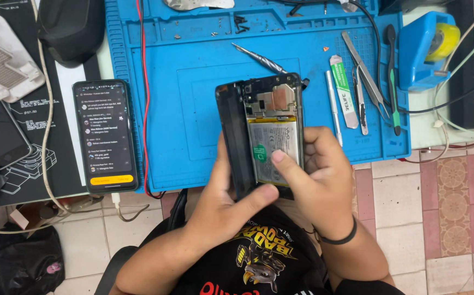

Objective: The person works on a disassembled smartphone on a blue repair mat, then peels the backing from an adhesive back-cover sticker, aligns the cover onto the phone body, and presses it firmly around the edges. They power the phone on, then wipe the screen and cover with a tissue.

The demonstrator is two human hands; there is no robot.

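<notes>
An opened black smartphone (264, 104) is held upright over the near edge of the blue work mat (182, 82), its back off, showing a silver battery (274, 143) and circuit parts. My left hand (227, 205) grips its left side and bottom, thumb across the lower edge. My right hand (316, 169) holds the right side, with the thumb pressing on the battery. A black band sits on my right wrist.
A second phone (105, 135) with a lit screen lies left of the mat, cable attached. A screwdriver (261, 60), tweezers (365, 71), a pry tool (344, 90) and loose screws (240, 24) lie on the mat. A blue tape dispenser (425, 49) stands at right. Tiled floor below.
</notes>
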